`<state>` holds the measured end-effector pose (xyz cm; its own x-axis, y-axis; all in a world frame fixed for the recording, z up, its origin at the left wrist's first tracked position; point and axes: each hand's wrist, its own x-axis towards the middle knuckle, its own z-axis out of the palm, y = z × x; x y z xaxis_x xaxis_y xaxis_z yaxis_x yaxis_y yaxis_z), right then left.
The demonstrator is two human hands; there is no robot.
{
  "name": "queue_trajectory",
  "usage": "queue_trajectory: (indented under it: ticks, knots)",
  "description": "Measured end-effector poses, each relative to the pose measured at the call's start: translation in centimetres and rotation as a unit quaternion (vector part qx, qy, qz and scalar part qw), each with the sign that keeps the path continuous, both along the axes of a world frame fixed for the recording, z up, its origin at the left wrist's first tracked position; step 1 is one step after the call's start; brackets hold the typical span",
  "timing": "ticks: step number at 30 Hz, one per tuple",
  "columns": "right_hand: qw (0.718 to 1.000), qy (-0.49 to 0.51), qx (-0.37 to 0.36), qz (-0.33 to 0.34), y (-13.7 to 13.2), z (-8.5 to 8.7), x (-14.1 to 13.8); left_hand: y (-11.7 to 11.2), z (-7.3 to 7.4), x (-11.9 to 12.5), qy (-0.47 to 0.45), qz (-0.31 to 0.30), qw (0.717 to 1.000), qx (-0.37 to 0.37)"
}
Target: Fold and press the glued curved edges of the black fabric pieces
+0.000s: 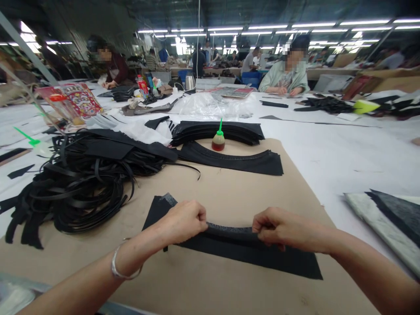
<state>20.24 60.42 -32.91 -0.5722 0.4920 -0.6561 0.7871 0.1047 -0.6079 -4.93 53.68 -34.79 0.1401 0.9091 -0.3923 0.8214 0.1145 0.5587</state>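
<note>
A curved black fabric piece (249, 256) lies on a brown cardboard sheet (229, 192) in front of me. My left hand (183, 221) is closed, pinching the piece's upper edge near its left end. My right hand (278, 227) is also closed, pinching the same folded edge further right. Between the hands the edge stands up slightly as a ridge. A silver bangle sits on my left wrist.
A heap of black straps (82, 183) lies left of the cardboard. Stacks of curved black pieces (229, 159) and a small glue bottle with a green nozzle (218, 141) sit behind. Grey and black material (387, 223) lies at right. Other people work at the far side of the white table (344, 153).
</note>
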Motion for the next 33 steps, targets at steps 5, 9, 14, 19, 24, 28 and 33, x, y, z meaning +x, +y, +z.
queue_trajectory:
  ticks: [5,9,14,19,24,28,33]
  knots:
    - [0.997,0.031,-0.065,-0.027,0.4,0.8,0.2,0.1,0.7,-0.4,-0.017,-0.023,1.0,0.009]
    - [0.989,0.055,-0.13,-0.041,0.7,0.1,0.2,0.2,0.6,-0.4,-0.025,-0.035,0.999,0.007]
    - [0.978,0.054,-0.193,-0.053,1.2,-1.4,0.4,0.4,-0.1,-0.3,-0.045,-0.045,0.998,-0.017]
    - [0.975,0.019,-0.214,-0.062,1.5,-1.5,-0.2,0.7,-0.1,-0.1,-0.049,-0.043,0.998,-0.025]
    - [0.982,0.006,-0.186,-0.045,1.1,-1.3,-0.8,0.5,0.1,-0.1,-0.045,-0.038,0.998,-0.02]
    - [0.993,0.011,-0.117,-0.025,0.5,-1.8,-1.0,0.5,-0.4,0.0,-0.038,-0.023,0.998,-0.034]
    - [0.999,0.015,-0.022,-0.02,-0.1,-2.2,-1.1,0.6,-1.0,0.5,-0.022,-0.003,0.999,-0.029]
